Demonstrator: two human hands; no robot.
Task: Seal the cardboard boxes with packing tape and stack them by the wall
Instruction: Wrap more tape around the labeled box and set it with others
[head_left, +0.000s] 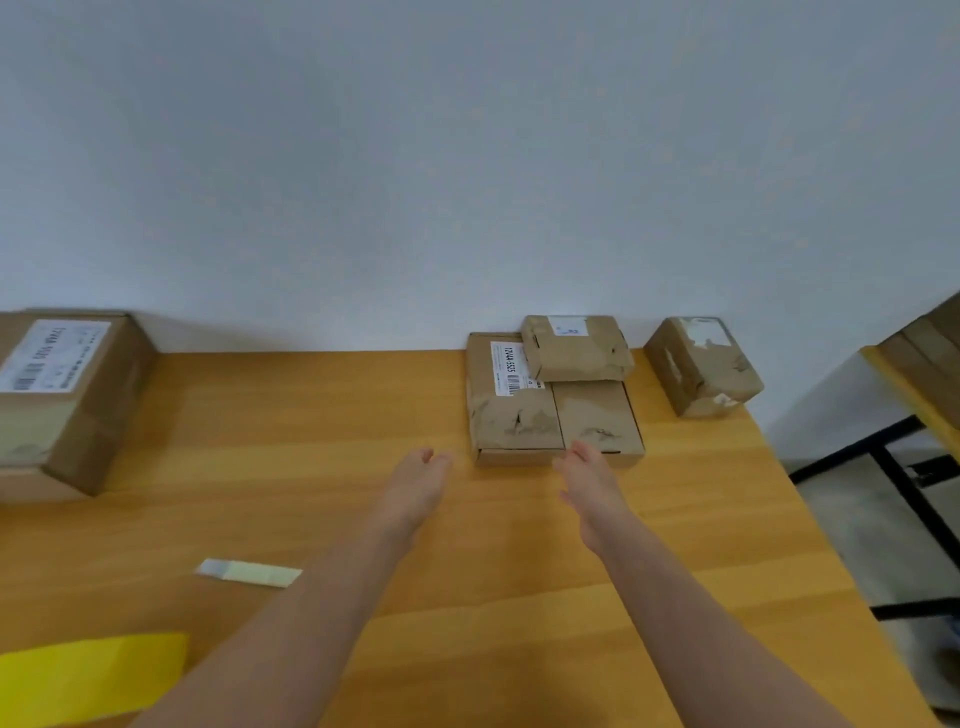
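A flat cardboard box (511, 415) with a white label lies against the wall. Beside it on the right is a second flat box (597, 415), and a smaller box (574, 345) sits on top of both. A cube-like box (701, 366) stands further right by the wall, and a large labelled box (62, 395) is at the far left. My left hand (421, 480) reaches forward with straight fingers, just short of the flat boxes. My right hand (592, 480) has its fingertips at the front edge of the right flat box. Both hands hold nothing.
The wooden table (311, 441) meets the white wall at the back. A strip of tape (249, 573) lies at the front left, and a yellow sheet (88, 680) is at the bottom left corner. The table's right edge drops to a floor with black metal frame legs (893, 467).
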